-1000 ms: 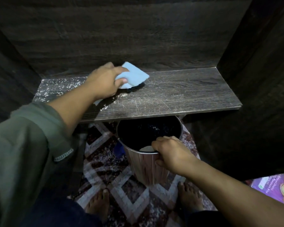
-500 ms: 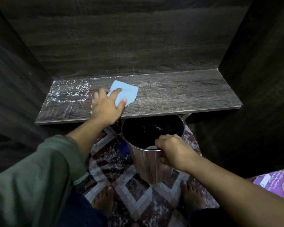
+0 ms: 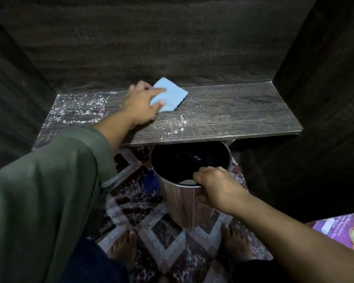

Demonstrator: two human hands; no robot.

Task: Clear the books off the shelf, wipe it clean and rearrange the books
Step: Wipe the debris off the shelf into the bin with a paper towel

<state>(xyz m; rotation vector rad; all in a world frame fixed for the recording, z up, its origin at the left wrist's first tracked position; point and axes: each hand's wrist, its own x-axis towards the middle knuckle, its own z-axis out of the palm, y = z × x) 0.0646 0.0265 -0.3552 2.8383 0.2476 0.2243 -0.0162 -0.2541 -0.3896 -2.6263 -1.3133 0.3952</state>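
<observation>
A dark wood-grain shelf (image 3: 233,113) runs across the middle, with no books on it. White dusty crumbs cover its left part (image 3: 80,109), and a small patch lies near the front edge. My left hand (image 3: 140,107) presses a folded light-blue cloth (image 3: 171,97) flat on the shelf near the back wall. My right hand (image 3: 215,186) grips the rim of a round metal bin (image 3: 184,205), held just under the shelf's front edge. The bin's inside is dark, with some debris in it.
Dark wooden walls close in the shelf at the back, left and right. Below lies a patterned rug (image 3: 161,248) sprinkled with white crumbs, with my bare feet on it. A purple book cover (image 3: 339,229) shows at the lower right edge.
My left hand swept the cloth forward to the shelf's front edge, then back up and right toward the back wall. The right hand kept its hold on the bin.
</observation>
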